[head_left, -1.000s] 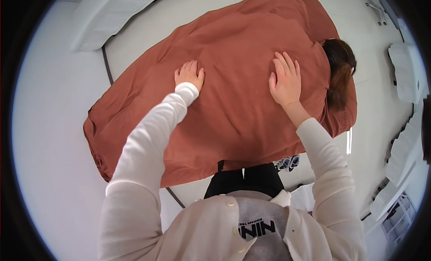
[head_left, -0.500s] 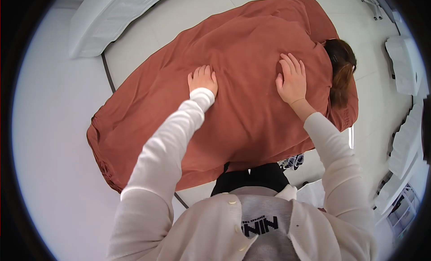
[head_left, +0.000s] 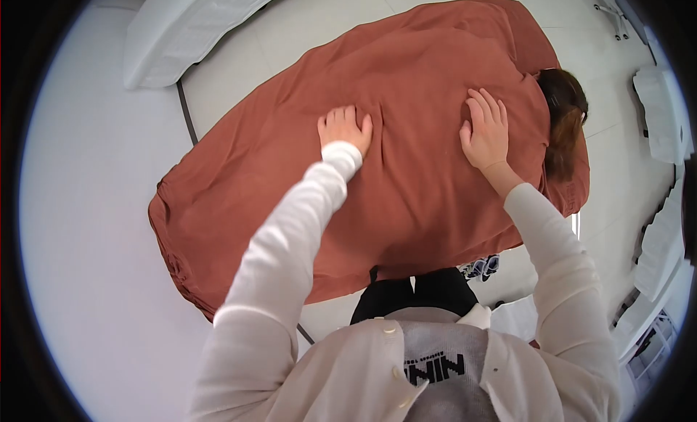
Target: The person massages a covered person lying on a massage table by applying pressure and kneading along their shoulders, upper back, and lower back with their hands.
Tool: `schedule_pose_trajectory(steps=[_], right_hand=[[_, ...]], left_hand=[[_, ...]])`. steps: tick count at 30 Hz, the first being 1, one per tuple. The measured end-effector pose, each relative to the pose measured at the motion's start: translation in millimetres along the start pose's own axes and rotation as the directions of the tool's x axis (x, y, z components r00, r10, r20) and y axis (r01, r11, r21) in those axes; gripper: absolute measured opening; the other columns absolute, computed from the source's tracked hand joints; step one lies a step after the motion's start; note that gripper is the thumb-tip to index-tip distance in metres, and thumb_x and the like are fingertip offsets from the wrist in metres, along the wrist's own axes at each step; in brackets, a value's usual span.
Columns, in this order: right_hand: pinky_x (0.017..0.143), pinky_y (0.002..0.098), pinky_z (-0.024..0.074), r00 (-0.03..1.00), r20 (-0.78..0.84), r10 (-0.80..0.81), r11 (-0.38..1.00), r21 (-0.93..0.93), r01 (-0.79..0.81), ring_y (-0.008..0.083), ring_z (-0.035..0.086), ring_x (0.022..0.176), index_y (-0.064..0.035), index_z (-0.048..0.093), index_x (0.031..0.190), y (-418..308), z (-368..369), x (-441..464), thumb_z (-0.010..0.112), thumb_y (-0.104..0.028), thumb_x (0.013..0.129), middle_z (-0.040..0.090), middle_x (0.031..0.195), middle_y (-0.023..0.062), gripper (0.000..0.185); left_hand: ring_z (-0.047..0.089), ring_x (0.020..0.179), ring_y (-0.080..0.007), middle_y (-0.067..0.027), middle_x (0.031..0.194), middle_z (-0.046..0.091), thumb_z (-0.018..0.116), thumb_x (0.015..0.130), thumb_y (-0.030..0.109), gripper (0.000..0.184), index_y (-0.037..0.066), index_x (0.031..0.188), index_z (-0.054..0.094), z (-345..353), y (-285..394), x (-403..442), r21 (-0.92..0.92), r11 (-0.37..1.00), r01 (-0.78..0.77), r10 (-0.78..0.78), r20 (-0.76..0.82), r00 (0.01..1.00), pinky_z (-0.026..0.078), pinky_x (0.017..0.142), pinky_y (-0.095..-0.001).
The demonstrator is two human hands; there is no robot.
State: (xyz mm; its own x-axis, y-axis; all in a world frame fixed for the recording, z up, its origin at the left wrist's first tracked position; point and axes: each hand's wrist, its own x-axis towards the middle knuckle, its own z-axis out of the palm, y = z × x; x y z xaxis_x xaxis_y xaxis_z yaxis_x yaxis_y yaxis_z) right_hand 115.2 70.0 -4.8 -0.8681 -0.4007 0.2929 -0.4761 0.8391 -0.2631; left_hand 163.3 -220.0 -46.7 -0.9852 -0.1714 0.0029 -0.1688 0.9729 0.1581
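Observation:
A person lies under a reddish-brown cover, and only the dark hair of the head shows at the right end. My left hand rests on the cover near its middle, palm down, fingers slightly spread, with folds in the cloth beside the thumb. Farther right, nearer the head, my right hand lies palm down on the cover with its fingers stretched out and the thumb apart. Neither hand holds anything.
A white-covered table or bed stands at the upper left. White-covered furniture lines the right side. Patterned shoes are on the floor beneath the near edge of the cover. A white wall fills the left.
My left hand has slid to the right along the cover. My right hand appears slightly farther right too, while the whole view has shifted a little.

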Motion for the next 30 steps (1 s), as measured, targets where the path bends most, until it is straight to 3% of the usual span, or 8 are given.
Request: schedule_pose_trajectory(steps=[4, 8, 11, 13, 16, 24, 26, 30], right_hand=[[0.110, 0.0516, 0.0309, 1.000, -0.024, -0.003, 0.999, -0.046, 0.002, 0.0276, 0.041, 0.133, -0.0070, 0.051, 0.121, 1, 5, 1, 0.057, -0.013, 0.079, 0.051, 0.136, 0.0062, 0.042], [0.111, 0.0503, 0.0312, 1.000, -0.018, 0.004, 0.997, -0.080, -0.005, 0.0266, 0.041, 0.133, -0.0072, 0.052, 0.121, 1, 4, -1, 0.058, -0.014, 0.080, 0.052, 0.136, 0.0053, 0.041], [0.111, 0.0501, 0.0310, 1.000, -0.027, -0.010, 0.998, -0.061, 0.009, 0.0256, 0.041, 0.133, -0.0069, 0.053, 0.121, 4, 4, -5, 0.057, -0.015, 0.081, 0.052, 0.136, 0.0049, 0.041], [0.111, 0.0501, 0.0309, 0.999, -0.026, -0.027, 0.998, -0.054, 0.025, 0.0256, 0.041, 0.133, -0.0068, 0.053, 0.121, 6, 5, -8, 0.057, -0.015, 0.081, 0.052, 0.136, 0.0048, 0.041], [0.111, 0.0499, 0.0311, 0.999, -0.031, -0.043, 0.997, -0.066, 0.041, 0.0263, 0.041, 0.133, -0.0065, 0.053, 0.121, 5, 6, -8, 0.057, -0.015, 0.082, 0.052, 0.136, 0.0055, 0.040], [0.109, 0.0497, 0.0320, 0.995, -0.046, -0.087, 0.993, -0.088, 0.082, 0.0273, 0.042, 0.132, -0.0058, 0.052, 0.122, 10, 12, -7, 0.056, -0.015, 0.083, 0.052, 0.136, 0.0070, 0.040], [0.109, 0.0498, 0.0320, 0.994, -0.037, -0.100, 0.992, -0.078, 0.097, 0.0281, 0.042, 0.132, -0.0057, 0.052, 0.122, 8, 11, -8, 0.056, -0.015, 0.083, 0.052, 0.136, 0.0073, 0.040], [0.109, 0.0506, 0.0319, 0.994, -0.036, -0.102, 0.990, -0.102, 0.098, 0.0300, 0.041, 0.132, -0.0055, 0.051, 0.123, 2, 11, -11, 0.056, -0.015, 0.083, 0.050, 0.137, 0.0079, 0.042]], left_hand=[[0.057, 0.111, -0.0303, -0.0131, 0.114, 0.067, 0.048, 0.092, 0.045, 0.046, 0.008, 0.110, 0.068, -1, -20, 38, -0.187, 0.961, 0.203, -0.159, 0.224, 0.961, 0.037, 0.102, -0.0423], [0.058, 0.112, -0.0308, -0.0147, 0.115, 0.067, 0.053, 0.091, 0.040, 0.041, 0.007, 0.109, 0.069, -11, -18, 13, -0.293, 0.913, 0.285, -0.240, 0.180, 0.954, 0.038, 0.103, -0.0405], [0.055, 0.120, -0.0321, -0.0155, 0.122, 0.064, 0.062, 0.088, 0.027, 0.034, 0.004, 0.112, 0.066, -21, -15, -41, -0.784, 0.530, 0.324, -0.209, 0.249, 0.946, 0.035, 0.107, -0.0384], [0.046, 0.131, -0.0307, -0.0144, 0.129, 0.060, 0.060, 0.089, 0.030, 0.036, 0.005, 0.115, 0.064, -43, 0, -97, -0.556, 0.818, 0.147, -0.129, 0.073, 0.989, 0.026, 0.112, -0.0501], [0.035, 0.138, -0.0304, -0.0151, 0.144, 0.046, 0.059, 0.088, 0.031, 0.046, 0.004, 0.125, 0.057, -42, 9, -158, -0.097, 0.990, -0.103, 0.097, -0.058, 0.994, 0.020, 0.113, -0.0558], [0.036, 0.137, -0.0310, -0.0142, 0.142, 0.046, 0.063, 0.082, 0.033, 0.054, 0.005, 0.128, 0.055, -30, 11, -148, -0.057, 0.990, -0.126, 0.120, -0.097, 0.988, 0.021, 0.111, -0.0593], [0.037, 0.136, -0.0312, -0.0141, 0.141, 0.047, 0.063, 0.082, 0.030, 0.053, 0.005, 0.128, 0.055, -22, -1, -165, -0.164, 0.975, -0.147, 0.120, -0.166, 0.979, 0.021, 0.112, -0.0580], [0.038, 0.136, -0.0311, -0.0145, 0.141, 0.047, 0.064, 0.079, 0.028, 0.053, 0.006, 0.127, 0.056, -15, 18, -176, -0.156, 0.986, -0.050, 0.020, -0.191, 0.981, 0.022, 0.112, -0.0570]])
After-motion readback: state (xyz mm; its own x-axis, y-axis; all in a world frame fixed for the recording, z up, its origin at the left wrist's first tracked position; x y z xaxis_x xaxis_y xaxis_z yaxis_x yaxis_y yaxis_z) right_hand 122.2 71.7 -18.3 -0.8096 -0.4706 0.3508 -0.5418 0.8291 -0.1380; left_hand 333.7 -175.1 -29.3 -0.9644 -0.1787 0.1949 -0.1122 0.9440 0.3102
